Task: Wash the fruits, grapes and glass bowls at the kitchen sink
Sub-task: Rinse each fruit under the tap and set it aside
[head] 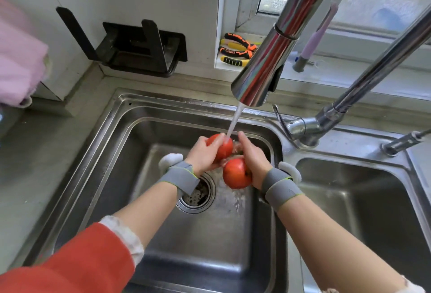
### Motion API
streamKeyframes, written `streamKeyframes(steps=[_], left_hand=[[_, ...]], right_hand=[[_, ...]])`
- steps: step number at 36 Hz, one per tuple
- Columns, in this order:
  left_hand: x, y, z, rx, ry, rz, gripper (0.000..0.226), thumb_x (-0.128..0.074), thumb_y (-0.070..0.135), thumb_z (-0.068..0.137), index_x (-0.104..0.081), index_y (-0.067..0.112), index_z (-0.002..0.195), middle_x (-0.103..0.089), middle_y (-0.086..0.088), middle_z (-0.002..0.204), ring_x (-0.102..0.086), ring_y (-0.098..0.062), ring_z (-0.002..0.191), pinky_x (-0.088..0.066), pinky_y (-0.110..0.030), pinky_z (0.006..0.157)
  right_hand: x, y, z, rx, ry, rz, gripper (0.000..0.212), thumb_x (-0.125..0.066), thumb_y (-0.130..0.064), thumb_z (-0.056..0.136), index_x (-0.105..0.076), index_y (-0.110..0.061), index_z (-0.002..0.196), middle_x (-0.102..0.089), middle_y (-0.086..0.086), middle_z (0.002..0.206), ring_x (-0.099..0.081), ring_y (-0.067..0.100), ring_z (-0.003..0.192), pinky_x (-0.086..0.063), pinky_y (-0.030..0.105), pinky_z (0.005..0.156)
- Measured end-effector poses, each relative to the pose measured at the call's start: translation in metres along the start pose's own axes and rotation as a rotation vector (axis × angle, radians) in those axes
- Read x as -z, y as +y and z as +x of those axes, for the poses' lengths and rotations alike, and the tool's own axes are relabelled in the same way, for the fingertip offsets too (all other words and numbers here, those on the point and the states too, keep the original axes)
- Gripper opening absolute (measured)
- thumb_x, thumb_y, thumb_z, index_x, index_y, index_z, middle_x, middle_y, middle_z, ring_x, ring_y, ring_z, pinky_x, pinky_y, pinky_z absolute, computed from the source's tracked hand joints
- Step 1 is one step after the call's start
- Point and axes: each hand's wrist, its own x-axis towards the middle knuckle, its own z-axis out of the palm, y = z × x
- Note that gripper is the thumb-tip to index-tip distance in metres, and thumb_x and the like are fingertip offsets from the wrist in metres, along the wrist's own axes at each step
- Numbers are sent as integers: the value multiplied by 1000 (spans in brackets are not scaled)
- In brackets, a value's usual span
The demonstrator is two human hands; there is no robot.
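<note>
Over the left sink basin point(112, 164), two red round fruits are held under running water. My left hand point(204, 155) grips the farther red fruit point(224, 146), and the stream from the chrome faucet spout point(268, 68) lands on it. My right hand point(253, 159) holds the nearer red fruit point(236, 173) against its palm, just below the first one. Both wrists wear grey straps. No grapes or glass bowls are in view.
The drain strainer point(198, 195) lies below my left wrist. A second basin point(363, 199) is on the right, past the faucet base point(307, 129). Pliers point(238, 47) lie on the window sill, a black rack point(140, 47) hangs on the wall, and pink cloth point(18, 54) is at the left.
</note>
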Motion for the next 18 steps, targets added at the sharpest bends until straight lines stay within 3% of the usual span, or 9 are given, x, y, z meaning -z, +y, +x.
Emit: streamKeyframes(steps=[2,3,5,7,9,12,14,18], left_hand=[[-6,-2,-1,57,54,-133,54,-52,52,90,-52,3,113,-64,-16,101,-65,-16,65,-51,-24,47],[-9,-4,-2,74,44,-178,48,-49,50,93,-57,5,107,-66,-12,86,-63,-13,57,-48,-22,45],[-16,-5,-6,98,-31,-283,31,-48,41,96,-61,12,92,-66,-6,72,-61,-13,59,-48,-23,51],[-17,-3,-10,118,-85,-386,18,-53,28,95,-62,12,95,-65,-8,84,-61,-16,74,-52,-29,64],[-11,-4,-10,118,-97,-427,18,-58,18,92,-62,7,106,-63,-13,98,-61,-19,83,-56,-35,72],[2,-9,-8,96,-75,-371,43,-65,9,87,-53,-4,126,-63,-21,110,-63,-23,85,-55,-43,82],[8,-12,-9,69,-36,-313,48,-66,3,84,-50,-5,129,-62,-20,108,-63,-22,82,-55,-39,80],[25,-13,-10,18,100,-260,50,-69,-3,80,-50,-3,126,-59,-19,107,-61,-20,76,-56,-23,57]], right_hand=[[5,0,2,-170,-31,245,67,-32,-56,97,-66,1,98,-66,19,85,-63,28,72,-51,37,75],[9,-1,1,-240,-58,360,74,-28,-59,97,-63,5,107,-64,23,86,-61,30,73,-51,38,75],[16,-2,-1,-302,-85,532,76,-28,-61,95,-61,6,109,-62,23,86,-59,32,74,-50,42,76],[22,-1,-6,-307,-84,612,67,-35,-61,93,-61,1,95,-59,18,78,-57,28,67,-50,37,67],[25,-2,-12,-293,-102,653,52,-47,-55,91,-58,-5,86,-56,13,72,-56,24,64,-53,34,62],[22,-2,-15,-231,-166,702,28,-64,-32,88,-54,-8,96,-55,13,93,-59,25,83,-57,41,78],[15,-3,-16,-184,-202,661,29,-69,-20,84,-55,-6,106,-55,17,110,-60,28,95,-57,43,80],[-6,-11,-19,-28,-274,522,33,-66,1,83,-52,-8,111,-56,16,112,-62,24,96,-60,39,73]])
